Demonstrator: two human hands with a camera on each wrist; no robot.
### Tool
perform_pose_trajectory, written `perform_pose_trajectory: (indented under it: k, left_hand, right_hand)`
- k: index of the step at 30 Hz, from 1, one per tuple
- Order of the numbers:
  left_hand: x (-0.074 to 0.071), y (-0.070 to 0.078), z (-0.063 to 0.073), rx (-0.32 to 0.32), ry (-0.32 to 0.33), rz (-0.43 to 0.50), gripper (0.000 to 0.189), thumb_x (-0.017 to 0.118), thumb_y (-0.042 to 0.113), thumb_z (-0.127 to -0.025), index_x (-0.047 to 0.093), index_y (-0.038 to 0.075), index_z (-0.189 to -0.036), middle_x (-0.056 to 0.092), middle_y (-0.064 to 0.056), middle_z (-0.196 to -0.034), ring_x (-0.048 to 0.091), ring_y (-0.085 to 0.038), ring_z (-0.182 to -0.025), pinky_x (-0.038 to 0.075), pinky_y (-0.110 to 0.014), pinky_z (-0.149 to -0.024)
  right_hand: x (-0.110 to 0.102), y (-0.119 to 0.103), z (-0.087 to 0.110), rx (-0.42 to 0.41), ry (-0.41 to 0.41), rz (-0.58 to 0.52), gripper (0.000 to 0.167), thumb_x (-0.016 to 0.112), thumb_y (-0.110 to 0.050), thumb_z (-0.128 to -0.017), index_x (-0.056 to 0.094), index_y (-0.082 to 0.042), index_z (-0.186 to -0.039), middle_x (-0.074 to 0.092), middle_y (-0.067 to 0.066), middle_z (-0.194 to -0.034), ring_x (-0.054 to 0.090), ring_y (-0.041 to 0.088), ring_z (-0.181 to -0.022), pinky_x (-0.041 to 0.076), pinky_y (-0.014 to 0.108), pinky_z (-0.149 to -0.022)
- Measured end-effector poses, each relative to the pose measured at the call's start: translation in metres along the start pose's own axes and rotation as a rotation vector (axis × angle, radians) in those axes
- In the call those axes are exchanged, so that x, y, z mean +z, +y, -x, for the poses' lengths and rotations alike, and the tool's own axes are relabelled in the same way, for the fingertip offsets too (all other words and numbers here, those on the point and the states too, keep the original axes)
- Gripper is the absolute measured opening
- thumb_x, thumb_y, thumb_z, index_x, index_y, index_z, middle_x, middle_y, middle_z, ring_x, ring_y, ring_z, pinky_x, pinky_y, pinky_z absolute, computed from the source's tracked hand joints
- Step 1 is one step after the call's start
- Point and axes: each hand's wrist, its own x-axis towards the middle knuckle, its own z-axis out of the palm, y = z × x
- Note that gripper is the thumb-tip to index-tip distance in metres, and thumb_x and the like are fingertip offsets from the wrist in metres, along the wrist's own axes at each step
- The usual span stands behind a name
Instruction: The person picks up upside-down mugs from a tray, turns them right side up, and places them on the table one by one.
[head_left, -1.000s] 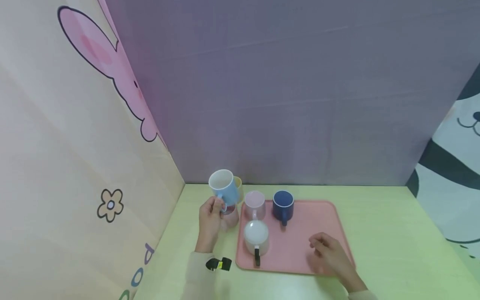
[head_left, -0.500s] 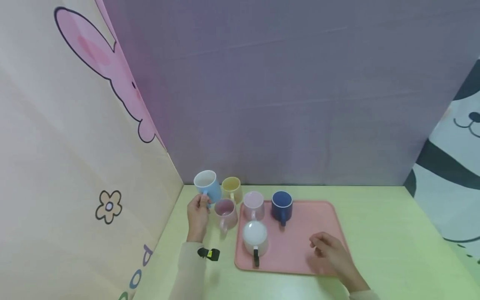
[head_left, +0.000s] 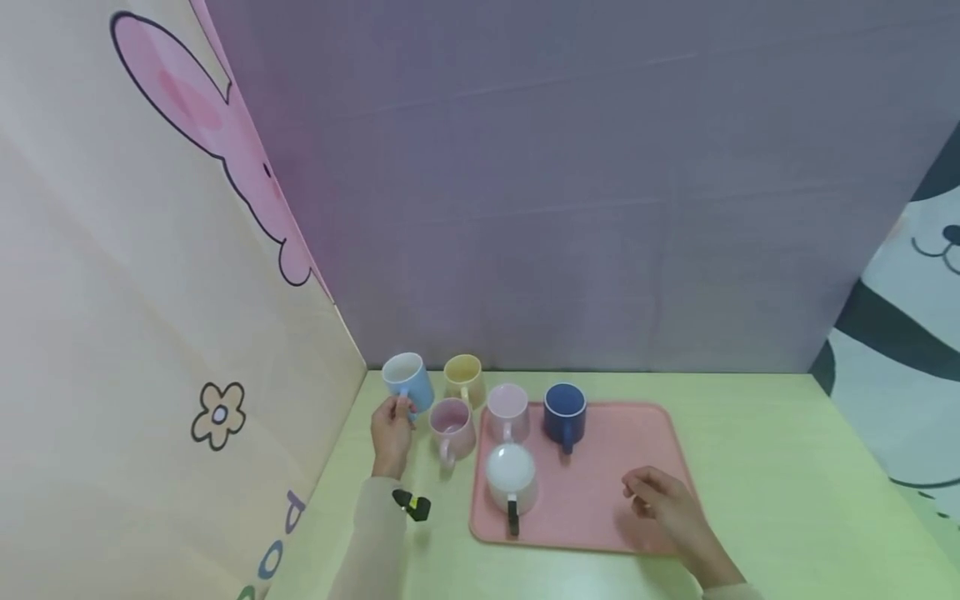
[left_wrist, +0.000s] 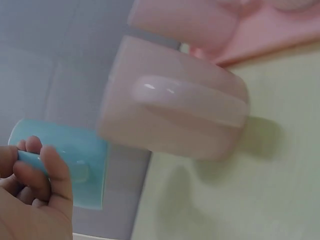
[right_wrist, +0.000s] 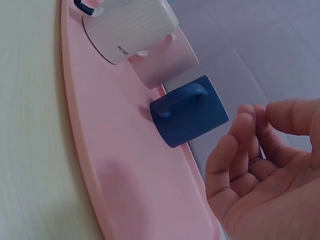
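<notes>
At the table's far left, my left hand [head_left: 392, 433] pinches the handle of a light blue mug [head_left: 408, 385]. In the left wrist view this mug [left_wrist: 89, 172] hangs from thumb and fingers; whether its base touches the table I cannot tell. Close to that hand stand a yellow mug [head_left: 463, 379] and a dusty pink mug [head_left: 453, 429]. My right hand [head_left: 667, 504] hovers over the right part of the pink tray [head_left: 600, 500], fingers loosely curled and holding nothing. The dark blue mug [right_wrist: 192, 112] stands nearest to it.
On the tray's left side are a pale pink mug [head_left: 508, 412] and a white mug [head_left: 512, 475] with a black handle. A grey wall [head_left: 570, 208] rises behind the table [head_left: 772, 467], and a patterned cloth [head_left: 150, 333] borders it on the left.
My left hand has carried the light blue mug left and then down, past the yellow and dusty pink mugs, uncovering both. The right hand has stayed nearly still.
</notes>
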Motion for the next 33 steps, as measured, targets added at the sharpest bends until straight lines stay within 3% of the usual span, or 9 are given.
perform_pose_trajectory:
  k: [6, 12, 19, 24, 33]
  left_hand:
    - [0.0, -0.023, -0.006, -0.032, -0.027, -0.074, 0.027, 0.052, 0.019, -0.107, 0.066, -0.002, -0.097, 0.067, -0.008, -0.089, 0.061, -0.02, -0.078, 0.051, -0.026, -0.068]
    - [0.002, -0.043, -0.005, -0.081, -0.074, -0.092, 0.026, 0.05, 0.018, -0.108, 0.065, -0.002, -0.101, 0.068, -0.017, -0.1, 0.068, -0.029, -0.091, 0.059, -0.034, -0.08]
    - [0.004, -0.064, -0.006, -0.054, -0.107, -0.102, 0.024, 0.051, 0.014, -0.107, 0.065, -0.005, -0.103, 0.069, -0.023, -0.107, 0.07, -0.026, -0.089, 0.061, -0.032, -0.077]
    - [0.004, -0.071, -0.004, -0.055, -0.139, -0.081, 0.022, 0.051, 0.011, -0.107, 0.065, -0.005, -0.102, 0.068, -0.022, -0.105, 0.07, -0.023, -0.086, 0.062, -0.034, -0.078]
    - [0.003, -0.075, -0.003, -0.068, -0.137, -0.098, 0.023, 0.052, 0.015, -0.107, 0.067, -0.003, -0.104, 0.069, -0.021, -0.104, 0.067, -0.022, -0.085, 0.059, -0.031, -0.076]
  right_hand:
    - [-0.001, 0.002, 0.001, 0.008, 0.001, 0.01, 0.026, 0.056, -0.012, -0.103, 0.06, 0.01, -0.117, 0.065, 0.002, -0.093, 0.059, 0.012, -0.079, 0.057, 0.026, -0.076]
    - [-0.002, 0.005, 0.001, 0.012, 0.004, 0.001, 0.027, 0.056, -0.012, -0.103, 0.06, 0.01, -0.117, 0.065, 0.003, -0.093, 0.059, 0.012, -0.079, 0.057, 0.026, -0.075]
    - [-0.004, 0.005, 0.002, 0.004, 0.007, -0.01, 0.023, 0.056, -0.01, -0.103, 0.061, 0.009, -0.114, 0.065, 0.002, -0.091, 0.058, 0.011, -0.076, 0.056, 0.026, -0.072]
    - [-0.003, 0.004, 0.004, 0.003, 0.007, -0.016, 0.021, 0.057, -0.01, -0.103, 0.062, 0.009, -0.113, 0.065, 0.002, -0.091, 0.058, 0.011, -0.076, 0.057, 0.027, -0.073]
    - [-0.001, 0.006, 0.004, 0.018, 0.013, -0.015, 0.026, 0.057, -0.009, -0.102, 0.06, 0.012, -0.117, 0.066, 0.005, -0.093, 0.06, 0.014, -0.08, 0.058, 0.028, -0.076]
